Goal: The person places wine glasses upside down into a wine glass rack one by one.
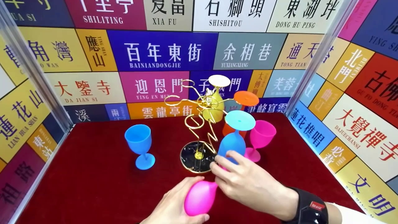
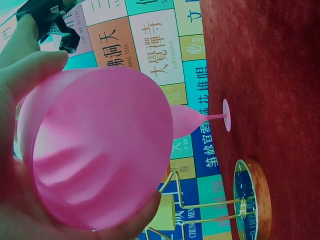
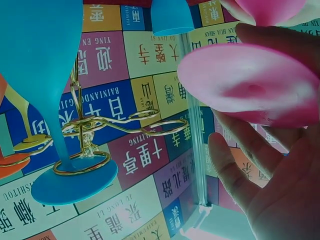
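Note:
My left hand (image 1: 178, 202) grips a pink goblet (image 1: 200, 198) around its bowl, in front of the rack. The goblet lies tilted, and its mouth faces the left wrist camera (image 2: 100, 150). My right hand (image 1: 239, 183) curls its fingers about the goblet's foot (image 3: 250, 87), partly hiding it. Behind them stands a gold wire goblet rack (image 1: 199, 124) on a round black base (image 1: 197, 157). An upside-down blue goblet (image 1: 231, 144) hangs in one of its rings, close behind my right fingers. Upside-down yellow (image 1: 213, 109) and orange (image 1: 246, 98) goblets hang behind it.
An upright blue goblet (image 1: 139, 141) stands left of the rack. Another upright pink goblet (image 1: 262, 135) stands on the right, behind the hanging blue one. Dark red cloth (image 1: 102, 186) covers the table, and panels with place names (image 1: 161, 49) enclose it.

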A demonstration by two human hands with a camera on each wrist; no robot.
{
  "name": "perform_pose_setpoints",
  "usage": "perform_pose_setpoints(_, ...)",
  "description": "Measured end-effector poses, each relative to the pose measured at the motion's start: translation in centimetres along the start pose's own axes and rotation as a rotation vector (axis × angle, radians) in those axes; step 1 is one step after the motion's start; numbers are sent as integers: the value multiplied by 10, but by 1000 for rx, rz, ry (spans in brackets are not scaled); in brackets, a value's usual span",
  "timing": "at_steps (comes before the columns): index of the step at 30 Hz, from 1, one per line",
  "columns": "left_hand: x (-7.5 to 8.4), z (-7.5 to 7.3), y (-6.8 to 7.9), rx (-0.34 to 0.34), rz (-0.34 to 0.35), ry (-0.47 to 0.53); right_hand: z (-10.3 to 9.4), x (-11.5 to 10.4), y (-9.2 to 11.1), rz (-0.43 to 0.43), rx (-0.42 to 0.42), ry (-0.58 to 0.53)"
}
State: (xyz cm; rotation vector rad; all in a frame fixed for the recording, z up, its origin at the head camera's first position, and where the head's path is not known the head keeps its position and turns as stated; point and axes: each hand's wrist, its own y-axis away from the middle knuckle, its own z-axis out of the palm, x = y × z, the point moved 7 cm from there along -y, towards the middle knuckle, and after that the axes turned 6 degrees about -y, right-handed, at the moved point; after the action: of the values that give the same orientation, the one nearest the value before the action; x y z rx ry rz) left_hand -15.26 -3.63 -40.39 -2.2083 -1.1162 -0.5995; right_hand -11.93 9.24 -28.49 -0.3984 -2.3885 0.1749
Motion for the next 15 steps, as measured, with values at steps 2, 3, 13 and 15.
perform_pose_setpoints(2,0,-1,0,11,-4,6,-1,0,0,4,19,0)
perform_pose_setpoints(3,0,-1,0,17,-4,8,-2,1,0,7,30,-3)
perform_pose_setpoints(13,1,-8,1,121,30,75,-13,7,2,97,120,-140)
perform_pose_setpoints(15,1,-9,1,149,41,86,-13,11,2,147,170,-237)
